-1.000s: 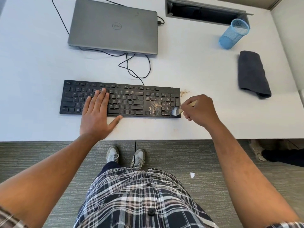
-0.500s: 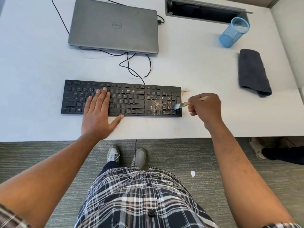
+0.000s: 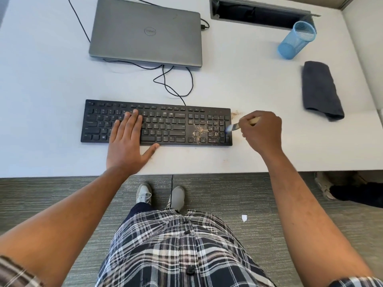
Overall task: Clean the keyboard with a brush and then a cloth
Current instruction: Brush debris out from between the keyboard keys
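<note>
A black keyboard (image 3: 165, 123) lies on the white desk (image 3: 41, 79), with tan crumbs scattered over its right-hand keys and number pad. My left hand (image 3: 126, 141) rests flat on the left-middle keys, fingers straight, thumb spread along the front edge. My right hand (image 3: 262, 131) grips a small brush (image 3: 233, 127) by its pale handle; the bristles touch the keyboard's right edge. A folded dark grey cloth (image 3: 319, 90) lies on the desk at the right, apart from both hands.
A closed grey laptop (image 3: 147, 32) sits behind the keyboard, with black cables (image 3: 176, 79) looping between them. A blue mesh cup (image 3: 296, 40) stands at the back right beside a cable slot (image 3: 259, 15). A small crumb pile (image 3: 235, 114) lies off the keyboard's right corner.
My right hand moved the brush up along the keyboard's right edge, from the front corner toward the middle. My left hand stayed pressed on the keys.
</note>
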Action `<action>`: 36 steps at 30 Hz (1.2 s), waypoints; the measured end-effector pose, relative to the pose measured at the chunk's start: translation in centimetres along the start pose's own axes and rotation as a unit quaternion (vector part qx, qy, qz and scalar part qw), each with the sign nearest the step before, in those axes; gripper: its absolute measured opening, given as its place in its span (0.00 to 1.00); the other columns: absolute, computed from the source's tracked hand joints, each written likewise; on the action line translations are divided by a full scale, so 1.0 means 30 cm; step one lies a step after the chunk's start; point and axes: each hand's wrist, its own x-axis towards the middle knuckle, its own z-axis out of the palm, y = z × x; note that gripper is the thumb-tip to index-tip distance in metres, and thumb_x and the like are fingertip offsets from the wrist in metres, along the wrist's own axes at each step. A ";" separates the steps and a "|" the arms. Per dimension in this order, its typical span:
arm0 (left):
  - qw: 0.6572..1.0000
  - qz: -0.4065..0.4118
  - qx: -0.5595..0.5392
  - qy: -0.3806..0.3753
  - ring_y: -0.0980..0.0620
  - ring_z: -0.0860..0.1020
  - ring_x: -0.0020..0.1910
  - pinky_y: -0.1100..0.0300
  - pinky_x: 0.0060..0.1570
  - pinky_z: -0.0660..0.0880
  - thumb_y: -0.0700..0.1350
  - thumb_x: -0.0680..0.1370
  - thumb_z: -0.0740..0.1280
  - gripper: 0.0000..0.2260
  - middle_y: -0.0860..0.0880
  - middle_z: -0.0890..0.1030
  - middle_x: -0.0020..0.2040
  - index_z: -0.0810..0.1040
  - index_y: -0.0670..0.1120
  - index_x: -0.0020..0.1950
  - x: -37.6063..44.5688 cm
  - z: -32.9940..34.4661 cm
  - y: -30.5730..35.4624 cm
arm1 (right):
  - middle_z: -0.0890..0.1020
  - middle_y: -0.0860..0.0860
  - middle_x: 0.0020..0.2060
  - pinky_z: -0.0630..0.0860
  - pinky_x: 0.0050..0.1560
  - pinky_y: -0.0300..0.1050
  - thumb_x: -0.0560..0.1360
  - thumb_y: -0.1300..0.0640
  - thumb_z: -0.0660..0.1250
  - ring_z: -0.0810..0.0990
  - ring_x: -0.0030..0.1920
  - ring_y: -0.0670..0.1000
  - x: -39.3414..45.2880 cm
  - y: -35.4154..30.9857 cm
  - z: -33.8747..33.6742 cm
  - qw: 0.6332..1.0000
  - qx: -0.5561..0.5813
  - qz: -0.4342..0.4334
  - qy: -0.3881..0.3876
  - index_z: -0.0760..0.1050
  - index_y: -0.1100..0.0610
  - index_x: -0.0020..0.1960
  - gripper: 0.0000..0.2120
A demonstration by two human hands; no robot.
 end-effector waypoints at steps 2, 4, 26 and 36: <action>1.000 0.001 -0.003 -0.002 0.47 0.47 0.86 0.44 0.84 0.47 0.73 0.81 0.51 0.45 0.45 0.51 0.87 0.53 0.41 0.86 0.001 0.000 0.000 | 0.84 0.47 0.27 0.85 0.40 0.54 0.72 0.57 0.69 0.85 0.32 0.52 -0.011 0.007 0.007 0.999 0.033 0.011 -0.018 0.84 0.51 0.36 0.08; 1.000 0.001 -0.004 0.000 0.47 0.47 0.86 0.44 0.84 0.47 0.73 0.81 0.52 0.45 0.45 0.51 0.87 0.53 0.41 0.86 -0.001 -0.001 -0.001 | 0.84 0.47 0.28 0.85 0.41 0.55 0.72 0.56 0.68 0.84 0.33 0.52 -0.023 0.020 0.015 1.000 0.022 0.021 0.001 0.84 0.51 0.37 0.08; 1.000 0.004 -0.006 0.002 0.46 0.47 0.86 0.44 0.84 0.47 0.72 0.81 0.51 0.45 0.45 0.51 0.87 0.54 0.40 0.86 0.000 -0.006 -0.001 | 0.85 0.53 0.29 0.84 0.36 0.51 0.76 0.61 0.70 0.83 0.30 0.51 -0.113 0.053 0.031 0.992 0.096 0.031 -0.075 0.86 0.55 0.40 0.08; 1.000 0.005 -0.011 0.006 0.46 0.48 0.86 0.43 0.84 0.48 0.72 0.81 0.52 0.44 0.45 0.51 0.87 0.54 0.40 0.86 -0.004 -0.009 0.000 | 0.84 0.52 0.28 0.84 0.38 0.56 0.75 0.59 0.71 0.83 0.29 0.51 -0.067 0.037 0.032 0.995 0.070 0.017 -0.071 0.85 0.55 0.38 0.08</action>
